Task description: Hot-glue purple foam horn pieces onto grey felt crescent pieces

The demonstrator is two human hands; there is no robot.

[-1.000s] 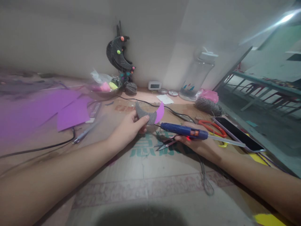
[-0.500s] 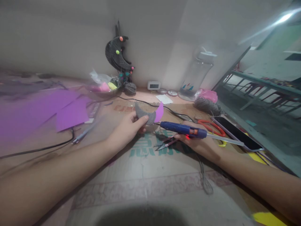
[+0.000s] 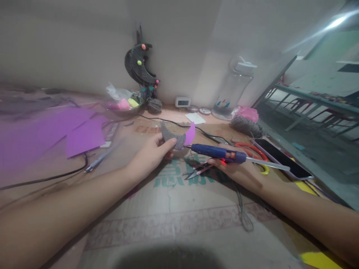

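My left hand (image 3: 153,154) pinches a small crescent shape (image 3: 174,136), wound with grey yarn on most of its length and bare purple at its right tip. My right hand (image 3: 238,172) grips a blue glue gun (image 3: 218,153) lying sideways, its nozzle touching the crescent near the purple end. A red light glows at the gun's underside. Small thread snips (image 3: 198,171) lie on the cardboard just below the gun.
Purple paper sheets (image 3: 56,130) lie at left with a pen and black cable. Orange scissors (image 3: 252,151), a phone (image 3: 283,158) and a grey yarn ball (image 3: 246,126) sit at right. A finished dark crescent (image 3: 138,65), bowl, small clock and water bottle (image 3: 234,87) stand by the wall.
Both hands hold nearly still; the glue gun and crescent have shifted only slightly left with the view.
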